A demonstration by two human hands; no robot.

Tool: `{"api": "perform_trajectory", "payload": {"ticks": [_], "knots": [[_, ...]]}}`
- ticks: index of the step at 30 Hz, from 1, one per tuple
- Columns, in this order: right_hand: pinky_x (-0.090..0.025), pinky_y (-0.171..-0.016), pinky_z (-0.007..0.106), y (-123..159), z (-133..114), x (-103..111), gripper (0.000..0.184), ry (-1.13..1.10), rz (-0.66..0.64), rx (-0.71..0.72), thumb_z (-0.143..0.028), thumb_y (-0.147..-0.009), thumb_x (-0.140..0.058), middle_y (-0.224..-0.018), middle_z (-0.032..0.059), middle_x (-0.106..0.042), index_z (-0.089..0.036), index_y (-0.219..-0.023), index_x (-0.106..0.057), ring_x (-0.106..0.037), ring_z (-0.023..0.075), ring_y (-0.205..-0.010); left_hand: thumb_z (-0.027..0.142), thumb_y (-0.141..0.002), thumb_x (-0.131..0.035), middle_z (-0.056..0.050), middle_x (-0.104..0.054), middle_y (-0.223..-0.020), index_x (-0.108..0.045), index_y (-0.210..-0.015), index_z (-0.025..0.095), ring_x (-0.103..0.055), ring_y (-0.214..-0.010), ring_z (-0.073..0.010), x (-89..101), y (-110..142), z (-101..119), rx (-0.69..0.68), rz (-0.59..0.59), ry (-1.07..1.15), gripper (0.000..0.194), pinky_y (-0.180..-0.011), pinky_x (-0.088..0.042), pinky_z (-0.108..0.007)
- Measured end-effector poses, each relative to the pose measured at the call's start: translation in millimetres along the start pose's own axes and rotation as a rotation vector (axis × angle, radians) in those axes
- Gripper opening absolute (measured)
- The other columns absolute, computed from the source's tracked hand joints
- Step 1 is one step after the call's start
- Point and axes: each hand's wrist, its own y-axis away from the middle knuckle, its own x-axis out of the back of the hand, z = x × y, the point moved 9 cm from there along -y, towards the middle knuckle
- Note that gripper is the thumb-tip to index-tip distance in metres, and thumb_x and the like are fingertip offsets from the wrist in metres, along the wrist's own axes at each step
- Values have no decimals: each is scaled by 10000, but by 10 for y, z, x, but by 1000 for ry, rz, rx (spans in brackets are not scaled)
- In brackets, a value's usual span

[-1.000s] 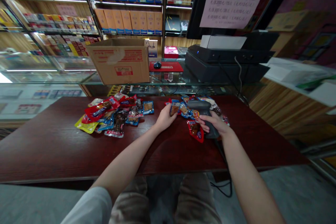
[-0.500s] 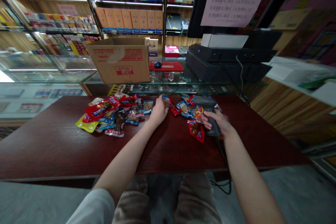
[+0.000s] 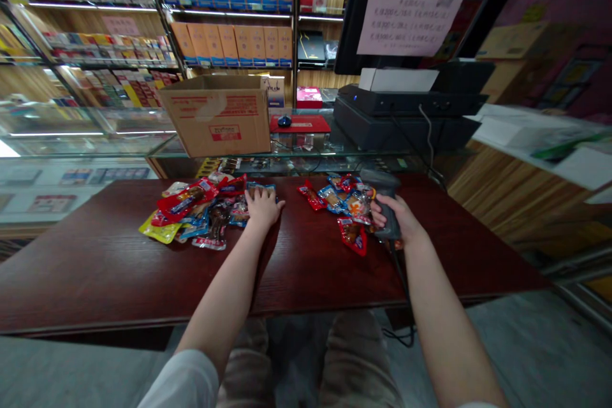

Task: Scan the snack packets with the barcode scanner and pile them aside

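My left hand lies with its fingers spread on a blue-edged snack packet, at the right side of a heap of packets. That heap holds red packets, a yellow one and a dark one. In my right hand is a dark barcode scanner, gripped by its handle, with a cable running down from it. Beside the scanner is a smaller group of packets, with a blue one and a red one. Part of this group is hidden behind the scanner.
The brown tabletop meets a glass counter bearing an open cardboard box, a mouse on a red mat, and a black cash drawer. A monitor with a paper notice stands above. Stocked shelves line the back.
My left hand has moved left from near the right group to the larger heap; the blue packet it held no longer shows at its former spot. The scanner stays in my right hand.
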Motion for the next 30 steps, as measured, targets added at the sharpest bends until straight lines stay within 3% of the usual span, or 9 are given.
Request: {"api": "perform_trajectory", "payload": {"ticks": [5,7,11,15,17,20,24,27,30], "knots": [[-317,-346,192,6,-27,8,348,-5,17,15,-370,-711,-775,-564,-68,-469,-183,-935,-584,-363,52,-384,169,-913,-351,-245,-608,-1336,-654,-1244,74,-397,-1404,-393,57,-3,-227,162,76,-116,459,-1161,-25,-691],[-316,-345,191,15,-47,3,344,-11,19,26,-375,-710,-775,-561,-70,-468,-186,-919,-578,-364,50,-379,182,-907,-375,-268,-583,-1353,-656,-1214,24,-380,-1413,-403,110,1,-220,158,136,-151,445,-1180,-5,-663],[-319,-346,189,12,-56,15,327,-37,12,31,-372,-712,-778,-561,-68,-479,-189,-888,-572,-368,47,-375,358,-953,-420,-228,-461,-1493,-575,-1331,66,-305,-1461,-361,167,31,206,-90,259,-34,502,-1206,-70,-613],[-327,-348,197,-12,-48,42,329,-50,-19,36,-364,-722,-776,-568,-65,-486,-185,-928,-592,-387,54,-381,480,-995,-370,-115,-487,-1490,-419,-1495,287,-446,-1368,-278,-26,121,791,-384,129,171,539,-1183,-243,-537],[-331,-351,199,-18,-48,40,336,-52,-33,36,-364,-726,-775,-568,-66,-485,-183,-949,-601,-391,55,-383,508,-991,-380,-97,-490,-1478,-472,-1451,342,-472,-1337,-290,-102,152,925,-434,75,199,498,-1168,-248,-560],[-328,-349,199,-14,-60,23,344,-55,-26,40,-365,-714,-781,-562,-69,-482,-181,-944,-604,-385,52,-376,497,-989,-395,-121,-552,-1360,-619,-1267,260,-534,-1255,-286,-105,113,863,-388,70,264,428,-1124,-334,-512],[-313,-343,195,-3,-62,-7,354,-46,-6,38,-371,-691,-793,-552,-66,-485,-177,-917,-600,-378,51,-374,333,-933,-530,-134,-582,-1212,-612,-1165,170,-599,-1134,-258,-122,12,654,-312,43,459,295,-1027,-452,-419],[-311,-342,193,-6,-36,-8,360,-42,-5,25,-367,-693,-792,-552,-63,-490,-175,-929,-601,-379,52,-376,220,-819,-652,-165,-493,-1340,-454,-1381,136,-556,-1220,-250,-161,-36,570,-273,46,687,603,-1079,-423,-394],[-315,-346,192,-14,-5,-7,357,-31,-14,9,-364,-698,-789,-558,-62,-495,-178,-931,-591,-384,54,-380,262,-724,-766,-187,-489,-1353,-308,-1491,113,-565,-1209,-273,-294,-55,571,-213,-49,807,906,-1069,-436,-409]]}}
